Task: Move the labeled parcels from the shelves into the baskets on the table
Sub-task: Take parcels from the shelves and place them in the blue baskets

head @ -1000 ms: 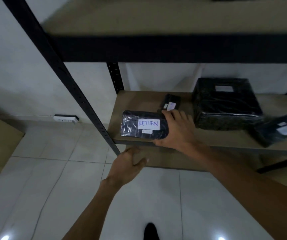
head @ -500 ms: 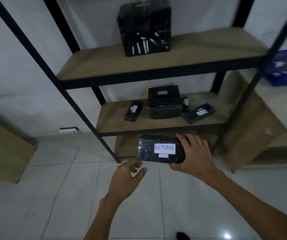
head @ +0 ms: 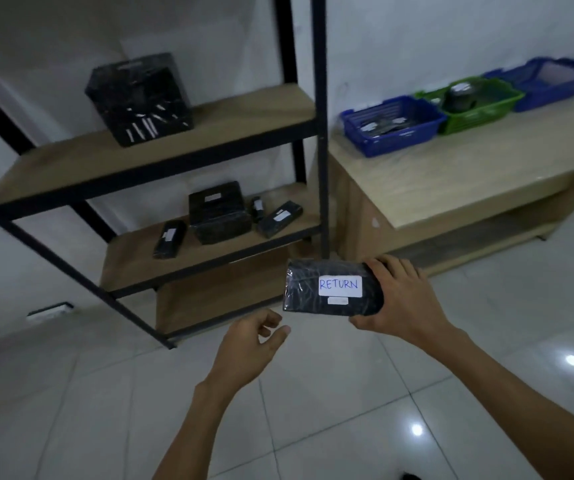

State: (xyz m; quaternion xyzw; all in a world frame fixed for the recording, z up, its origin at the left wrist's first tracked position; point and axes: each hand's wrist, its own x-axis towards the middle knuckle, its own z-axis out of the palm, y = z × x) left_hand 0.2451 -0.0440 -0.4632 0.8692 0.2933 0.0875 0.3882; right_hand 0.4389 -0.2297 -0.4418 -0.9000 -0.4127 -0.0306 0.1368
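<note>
My right hand (head: 400, 299) grips a black wrapped parcel (head: 306, 289) with a white label reading RETURN, held in the air in front of the shelf unit. My left hand (head: 247, 348) hovers just below and left of it, fingers loosely curled, holding nothing. On the table (head: 452, 174) at the right stand a blue basket (head: 389, 124), a green basket (head: 476, 105) and a second blue basket (head: 548, 81). The lower shelf (head: 209, 251) carries a large black parcel (head: 218, 213) and three small ones. One big black parcel (head: 140, 98) sits on the upper shelf.
The black metal shelf post (head: 320, 133) stands between the shelves and the table. A bottom shelf board (head: 216, 299) lies low behind my hands. White tiled floor (head: 105, 410) spreads below. A wall socket (head: 50, 310) sits at the left.
My right hand has lifted the RETURN parcel off the lower shelf and carried it back and to the right. My view has swung right, bringing the table and baskets into sight.
</note>
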